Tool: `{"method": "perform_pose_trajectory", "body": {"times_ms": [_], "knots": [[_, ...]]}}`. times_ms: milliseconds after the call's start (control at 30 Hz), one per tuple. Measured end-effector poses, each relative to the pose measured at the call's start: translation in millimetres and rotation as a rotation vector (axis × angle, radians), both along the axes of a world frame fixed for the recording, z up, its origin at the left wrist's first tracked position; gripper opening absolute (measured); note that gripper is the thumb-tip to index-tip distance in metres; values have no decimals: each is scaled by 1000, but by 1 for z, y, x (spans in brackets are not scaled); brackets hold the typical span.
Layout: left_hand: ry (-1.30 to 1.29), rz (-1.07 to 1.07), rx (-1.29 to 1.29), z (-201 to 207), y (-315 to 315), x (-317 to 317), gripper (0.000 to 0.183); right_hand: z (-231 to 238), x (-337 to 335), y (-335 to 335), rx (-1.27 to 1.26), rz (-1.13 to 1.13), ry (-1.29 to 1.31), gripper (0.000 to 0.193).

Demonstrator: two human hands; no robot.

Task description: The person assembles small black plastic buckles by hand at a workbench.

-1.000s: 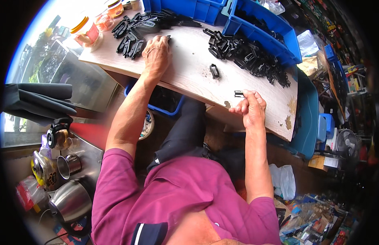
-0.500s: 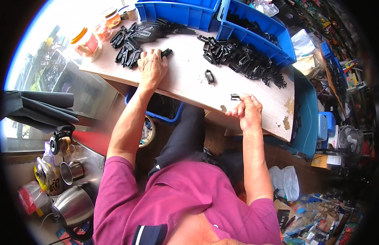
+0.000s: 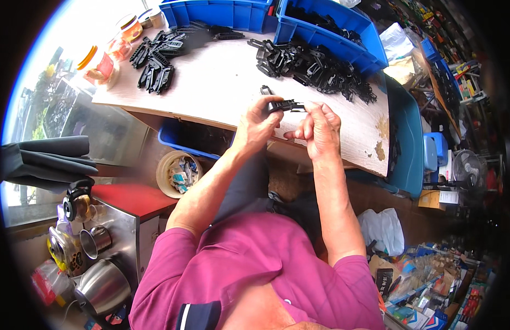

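Over the table's front edge, my two hands are close together. My left hand (image 3: 256, 125) is closed on an elongated black plastic part (image 3: 275, 106), held between thumb and fingers. A small open black plastic frame (image 3: 292, 105) is pinched in my right hand (image 3: 322, 129), and its end meets the left hand's part; whether the two are joined I cannot tell. Just behind my left fingers, a loose black frame (image 3: 265, 89) lies on the table. Long black parts (image 3: 156, 78) form a pile at the left, and a larger heap of black frames (image 3: 321, 74) lies at the right.
Two blue bins stand at the back, an upright blue bin (image 3: 216, 15) and one with black parts (image 3: 370, 47). Jars (image 3: 98, 66) are at the table's left end. Below are another blue bin (image 3: 189, 137) and a round bucket (image 3: 178, 173); a teal tub (image 3: 406, 137) adjoins the right side.
My left hand has come from the left pile toward the middle, bringing an elongated part. My right hand has moved slightly left and up with the frame, so both pieces now meet.
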State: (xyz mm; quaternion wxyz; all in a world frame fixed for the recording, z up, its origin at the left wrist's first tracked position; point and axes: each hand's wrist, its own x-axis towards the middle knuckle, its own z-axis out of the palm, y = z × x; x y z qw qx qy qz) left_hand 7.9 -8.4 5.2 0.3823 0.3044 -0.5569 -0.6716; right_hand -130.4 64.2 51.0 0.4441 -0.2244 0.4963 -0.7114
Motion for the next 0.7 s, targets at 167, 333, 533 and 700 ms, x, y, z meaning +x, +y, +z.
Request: {"method": "perform_pose_trajectory", "body": {"times_ms": [167,333,533,700], "knots": [[-37,-40,-208,-15,0,-9,34,-14,1,-2,-18,4,78,16],[-91,-75,-182,-10,2,-6,35,-11,5,-1,3,-46,62,16],[-166,-69,-242,-3,3,-4,37,-10,7,0,44,-43,86,16],[-187,-43,-316,2,4,-4,38,-12,10,1,24,-29,68,17]]}}
